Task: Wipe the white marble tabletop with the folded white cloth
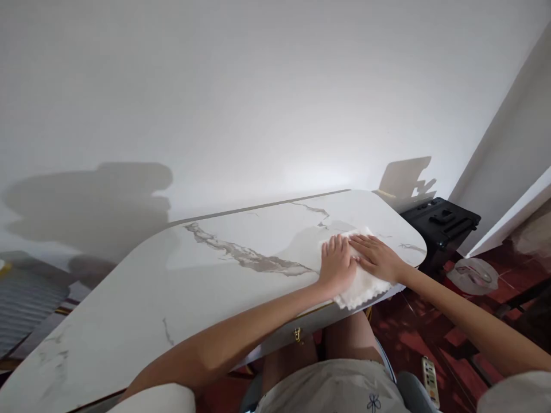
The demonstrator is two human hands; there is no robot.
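A white fluffy cloth (364, 289) lies spread over the right part of a white marble-patterned table (241, 229), its scalloped edge hanging slightly over the front. My left hand (337, 265) rests flat on the cloth with fingers stretched out toward the wall. Beside it, my right hand (379, 258) also lies flat on the cloth, its fingers pointing left and the two hands almost touching. Neither hand has its fingers wrapped round the cloth.
A white wall (258, 103) stands behind the table. Right of the table is a black hard case (443, 221), with a clear plastic bag (472, 275) on the red tiled floor. A power strip (429, 381) lies lower right. A grey ribbed object (30, 304) is at the left.
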